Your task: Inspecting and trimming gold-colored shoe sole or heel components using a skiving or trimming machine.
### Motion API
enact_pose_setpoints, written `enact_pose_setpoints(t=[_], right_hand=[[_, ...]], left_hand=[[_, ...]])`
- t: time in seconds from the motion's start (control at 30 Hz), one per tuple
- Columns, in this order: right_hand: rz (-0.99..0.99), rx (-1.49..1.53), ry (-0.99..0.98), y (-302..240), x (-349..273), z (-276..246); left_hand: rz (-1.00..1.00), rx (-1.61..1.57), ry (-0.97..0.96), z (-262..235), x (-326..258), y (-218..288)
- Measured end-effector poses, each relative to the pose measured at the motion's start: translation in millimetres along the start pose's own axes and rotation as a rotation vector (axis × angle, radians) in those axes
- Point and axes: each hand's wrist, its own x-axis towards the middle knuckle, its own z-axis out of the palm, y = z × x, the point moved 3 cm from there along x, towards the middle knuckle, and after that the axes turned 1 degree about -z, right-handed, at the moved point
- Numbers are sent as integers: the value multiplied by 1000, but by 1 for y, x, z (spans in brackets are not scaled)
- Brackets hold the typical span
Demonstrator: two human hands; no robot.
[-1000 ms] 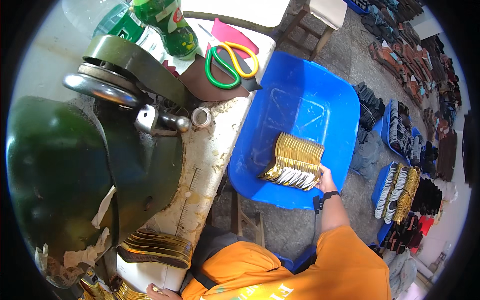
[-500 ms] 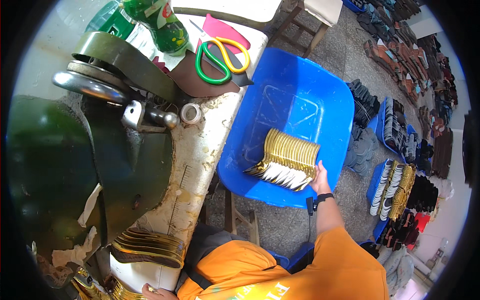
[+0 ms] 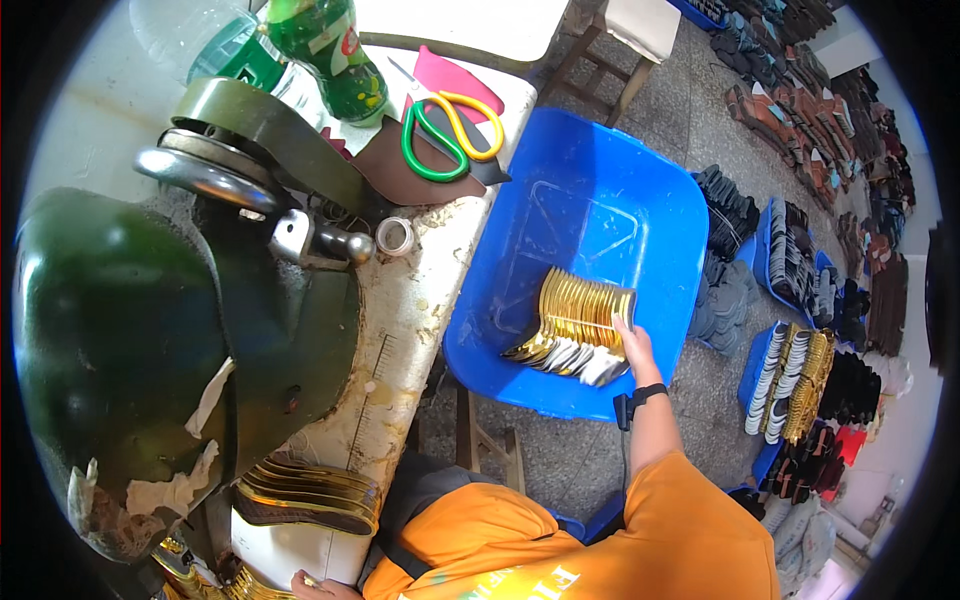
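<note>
Inside the blue plastic tub, a curved row of gold shoe pieces stands packed on edge, with white undersides toward me. My right hand, a black band at its wrist, grips the right end of this row; its fingertips lie over the gold edges and are partly hidden. At the bottom edge my left hand is mostly cut off by the frame, so its fingers hardly show. Just above it, a stack of gold-edged shoe pieces lies on a white surface beside the machine.
A dark green machine with a metal handwheel fills the left. On the worn table are green-and-yellow scissors, leather scraps, a white ring and green bottles. A stool stands behind the tub; tubs of shoe parts line the right.
The view has shifted slightly. My right hand has moved a little up along the row's end, and the white undersides there now look blurred. My left hand stays by the stack.
</note>
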Motion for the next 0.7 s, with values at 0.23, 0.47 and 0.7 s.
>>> enact_pose_setpoints(t=[0.23, 0.47, 0.7], right_hand=[[-35, 245, 23, 49, 23, 20], [121, 482, -140, 84, 51, 25], [98, 150, 75, 87, 58, 19]], left_hand=[[16, -34, 41, 11, -3, -19], [48, 15, 76, 2, 0, -8], [103, 42, 77, 3, 2, -3]])
